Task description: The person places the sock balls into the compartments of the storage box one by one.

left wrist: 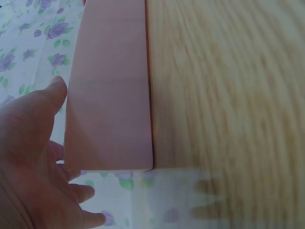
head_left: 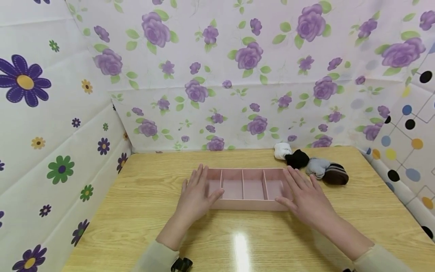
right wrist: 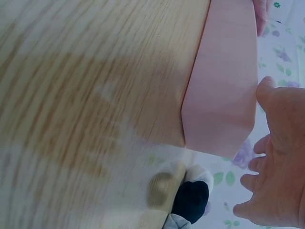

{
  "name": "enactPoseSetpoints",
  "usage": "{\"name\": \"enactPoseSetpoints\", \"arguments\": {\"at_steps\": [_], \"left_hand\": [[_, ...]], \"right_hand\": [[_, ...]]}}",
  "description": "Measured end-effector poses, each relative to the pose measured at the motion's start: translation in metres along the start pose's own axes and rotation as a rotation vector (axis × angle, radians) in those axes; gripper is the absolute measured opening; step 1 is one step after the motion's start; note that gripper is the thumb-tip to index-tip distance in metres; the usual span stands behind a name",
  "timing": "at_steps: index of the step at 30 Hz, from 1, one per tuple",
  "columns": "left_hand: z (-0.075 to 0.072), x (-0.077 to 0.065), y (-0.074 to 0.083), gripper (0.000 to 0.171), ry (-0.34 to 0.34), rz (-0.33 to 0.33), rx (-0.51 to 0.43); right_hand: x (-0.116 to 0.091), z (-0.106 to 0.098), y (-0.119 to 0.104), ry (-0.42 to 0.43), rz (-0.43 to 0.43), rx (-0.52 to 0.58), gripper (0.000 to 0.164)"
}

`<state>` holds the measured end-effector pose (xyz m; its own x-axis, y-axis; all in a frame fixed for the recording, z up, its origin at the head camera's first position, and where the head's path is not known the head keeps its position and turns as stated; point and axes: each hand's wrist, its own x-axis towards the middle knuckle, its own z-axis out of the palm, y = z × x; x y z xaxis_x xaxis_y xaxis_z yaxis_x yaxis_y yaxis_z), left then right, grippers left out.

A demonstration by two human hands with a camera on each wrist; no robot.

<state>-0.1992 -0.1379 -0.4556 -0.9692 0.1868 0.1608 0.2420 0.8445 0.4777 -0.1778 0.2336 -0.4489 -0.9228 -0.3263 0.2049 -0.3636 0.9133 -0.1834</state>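
A pink box [head_left: 251, 205] with three upright dividers lies on the wooden table, and the compartments in view hold nothing. At its left end is my left hand [head_left: 194, 198], fingers extended along the side and thumb over the front rim. My right hand [head_left: 308, 199] lies likewise at the right end, its fingers spread and straight. The left wrist view puts the thumb right at the upper edge of the box's front wall [left wrist: 112, 95]. From the right wrist, my thumb also appears at that edge of the box [right wrist: 221, 86], with the other fingers past the corner.
Behind the right hand, rolled socks form a slanting row: white [head_left: 282, 150], black [head_left: 297, 159], grey [head_left: 317, 167] and a dark striped one [head_left: 335, 174]. Flower-patterned cloth [head_left: 204, 113] hangs behind the table [head_left: 146, 211]; more patterned cloth borders both sides.
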Motion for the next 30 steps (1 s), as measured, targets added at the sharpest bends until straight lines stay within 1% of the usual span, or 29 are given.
{"name": "enactPoseSetpoints", "arguments": {"at_steps": [5,13,17,22,30], "left_hand": [[0.002,0.0,0.002,0.104,-0.006,-0.012,-0.01],[0.004,0.0,0.003,0.11,-0.049,-0.02,0.002],[0.003,0.001,0.003,0.113,-0.061,-0.029,0.009],[0.002,0.002,0.004,0.115,-0.066,-0.047,0.013],[0.003,0.006,0.001,0.119,-0.061,-0.063,0.005]], "right_hand": [[0.0,0.0,0.0,-0.003,0.002,0.015,0.095],[0.0,0.003,0.002,0.0,-0.004,0.052,0.096],[0.0,0.002,0.001,-0.012,0.003,0.073,0.096],[0.001,0.006,0.003,-0.043,0.011,0.113,0.096],[0.004,0.013,0.006,-0.059,0.025,0.173,0.095]]}}
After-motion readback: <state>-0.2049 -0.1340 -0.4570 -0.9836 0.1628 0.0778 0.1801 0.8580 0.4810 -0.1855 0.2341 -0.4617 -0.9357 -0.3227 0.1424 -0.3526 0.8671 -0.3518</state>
